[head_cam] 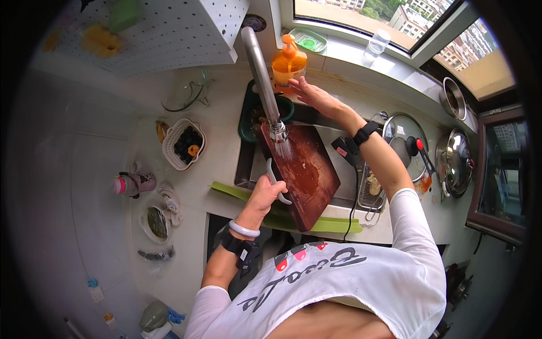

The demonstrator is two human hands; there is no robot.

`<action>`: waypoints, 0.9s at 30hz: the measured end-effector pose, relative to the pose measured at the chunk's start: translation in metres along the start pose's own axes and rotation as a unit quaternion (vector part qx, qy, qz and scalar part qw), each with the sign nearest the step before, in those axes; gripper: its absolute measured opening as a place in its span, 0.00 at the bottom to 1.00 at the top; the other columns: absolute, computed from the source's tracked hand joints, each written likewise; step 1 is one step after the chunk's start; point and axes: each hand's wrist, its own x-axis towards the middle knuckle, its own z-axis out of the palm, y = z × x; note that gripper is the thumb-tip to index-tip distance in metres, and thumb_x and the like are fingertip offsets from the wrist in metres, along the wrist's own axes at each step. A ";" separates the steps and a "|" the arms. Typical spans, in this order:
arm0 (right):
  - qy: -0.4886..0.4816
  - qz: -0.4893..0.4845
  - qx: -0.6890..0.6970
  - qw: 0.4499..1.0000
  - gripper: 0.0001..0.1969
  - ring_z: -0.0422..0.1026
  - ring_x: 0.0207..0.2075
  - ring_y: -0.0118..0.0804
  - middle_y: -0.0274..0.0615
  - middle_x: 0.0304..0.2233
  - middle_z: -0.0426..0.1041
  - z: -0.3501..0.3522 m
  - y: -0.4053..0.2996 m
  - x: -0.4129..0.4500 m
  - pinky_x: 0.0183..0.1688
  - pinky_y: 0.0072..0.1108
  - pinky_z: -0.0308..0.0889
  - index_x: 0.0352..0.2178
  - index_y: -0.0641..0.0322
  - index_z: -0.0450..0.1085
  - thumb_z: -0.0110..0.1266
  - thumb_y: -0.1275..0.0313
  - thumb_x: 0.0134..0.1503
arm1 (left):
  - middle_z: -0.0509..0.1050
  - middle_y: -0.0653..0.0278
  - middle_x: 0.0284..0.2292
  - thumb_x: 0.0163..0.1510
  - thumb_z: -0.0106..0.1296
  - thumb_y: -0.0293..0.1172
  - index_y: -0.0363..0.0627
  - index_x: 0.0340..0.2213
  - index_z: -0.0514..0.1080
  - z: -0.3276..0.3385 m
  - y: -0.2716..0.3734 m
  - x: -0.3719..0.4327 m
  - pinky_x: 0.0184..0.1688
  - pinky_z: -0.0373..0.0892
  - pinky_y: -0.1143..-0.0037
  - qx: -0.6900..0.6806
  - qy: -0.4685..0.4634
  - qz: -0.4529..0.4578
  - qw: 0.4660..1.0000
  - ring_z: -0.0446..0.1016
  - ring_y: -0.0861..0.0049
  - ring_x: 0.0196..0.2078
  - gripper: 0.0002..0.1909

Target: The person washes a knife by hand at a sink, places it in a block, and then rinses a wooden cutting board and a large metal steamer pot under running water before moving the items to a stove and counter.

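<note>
My left hand [263, 197] grips the light grey handle [271, 168] on the side of a reddish-brown wooden cutting board [315, 178]. The board is tilted over the sink [249, 167], its face wet and scuffed, with a small pale scrap on it. Water runs from the faucet [259, 68] onto its upper part. My right hand [318, 99] is held out flat above the sink's far edge, holding nothing. Its fingertips are close to an orange pump soap bottle [283, 70]; whether they touch it cannot be told.
A dark green drain basket [247, 132] with scraps sits in the sink's far left corner. A green splash guard [230, 190] lines the front edge. At right are a wire basket [367, 203] and a glass lid [400, 127]. Left stands a white fruit basket [169, 146].
</note>
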 end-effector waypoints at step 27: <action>0.402 0.064 -0.288 0.867 0.13 0.68 0.40 0.47 0.53 0.39 0.69 0.024 0.090 -0.296 0.43 0.27 0.63 0.32 0.71 0.68 0.50 0.69 0.51 | 0.70 0.67 0.29 0.40 0.42 0.17 0.37 0.32 0.67 -0.038 0.022 0.033 0.33 0.68 0.77 0.016 -0.059 -0.045 0.997 0.70 0.79 0.30 0.13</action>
